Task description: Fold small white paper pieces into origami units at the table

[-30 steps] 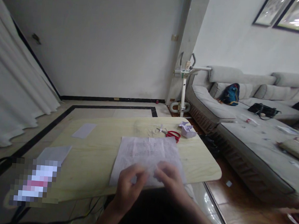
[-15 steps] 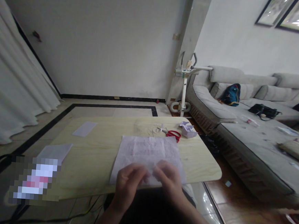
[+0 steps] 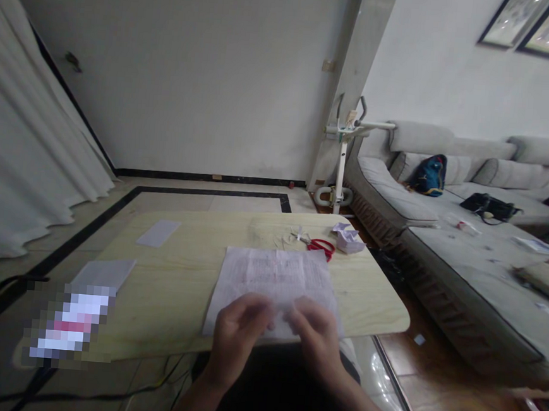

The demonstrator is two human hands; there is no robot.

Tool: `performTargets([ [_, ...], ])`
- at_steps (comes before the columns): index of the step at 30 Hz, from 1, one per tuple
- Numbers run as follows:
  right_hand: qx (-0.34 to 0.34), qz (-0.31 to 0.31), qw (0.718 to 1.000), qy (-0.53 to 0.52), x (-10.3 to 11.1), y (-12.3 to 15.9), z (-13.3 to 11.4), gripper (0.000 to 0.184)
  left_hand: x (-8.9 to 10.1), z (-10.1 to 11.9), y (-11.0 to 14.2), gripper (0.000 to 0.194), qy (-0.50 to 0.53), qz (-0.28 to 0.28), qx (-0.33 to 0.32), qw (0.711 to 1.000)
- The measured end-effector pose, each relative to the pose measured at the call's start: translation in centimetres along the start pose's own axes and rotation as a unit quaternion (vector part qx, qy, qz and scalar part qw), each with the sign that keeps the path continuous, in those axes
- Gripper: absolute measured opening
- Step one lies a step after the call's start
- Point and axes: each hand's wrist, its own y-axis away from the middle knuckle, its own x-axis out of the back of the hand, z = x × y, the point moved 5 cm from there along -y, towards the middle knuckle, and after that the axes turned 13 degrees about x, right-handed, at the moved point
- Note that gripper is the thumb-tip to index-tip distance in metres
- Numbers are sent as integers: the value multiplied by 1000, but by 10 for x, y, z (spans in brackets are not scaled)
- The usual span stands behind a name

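My left hand (image 3: 240, 336) and my right hand (image 3: 316, 332) are held close together above the near part of a creased, printed sheet of paper (image 3: 276, 272). Thumb and fingers are pinched together on each hand, and a small gap separates the two sets of fingertips. Whatever they hold is too small and blurred to make out. Beyond the sheet's far edge lie scissors with red handles (image 3: 322, 247). Thin pale strands (image 3: 282, 239) are scattered beside the blades.
Crumpled paper (image 3: 350, 240) sits at the far right of the wooden table (image 3: 172, 292). On the left are a small paper (image 3: 159, 233), a larger paper (image 3: 102, 273) and a pixelated object (image 3: 72, 326). A grey sofa (image 3: 469, 271) stands to the right.
The hands stay over the printed sheet; their fingertips draw slightly apart. The view turns a little to the left. Scissors and papers keep their places on the table.
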Motion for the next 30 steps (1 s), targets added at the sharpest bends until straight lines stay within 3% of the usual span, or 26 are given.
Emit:
performTargets([
  [11, 62, -24, 997, 35, 2, -3, -8, 12, 2, 18, 7, 13, -85, -16, -86, 993],
  [17, 101, -32, 994, 28, 3, -5, -12, 7, 1, 16, 8, 6, -37, -27, -65, 997],
  [25, 83, -31, 996, 15, 2, -5, -7, 13, 2, 22, 12, 11, -91, -32, -131, 987],
  [30, 58, -38, 998, 3, 0, -6, -8, 12, 1, 15, 8, 19, -32, -43, -79, 995],
])
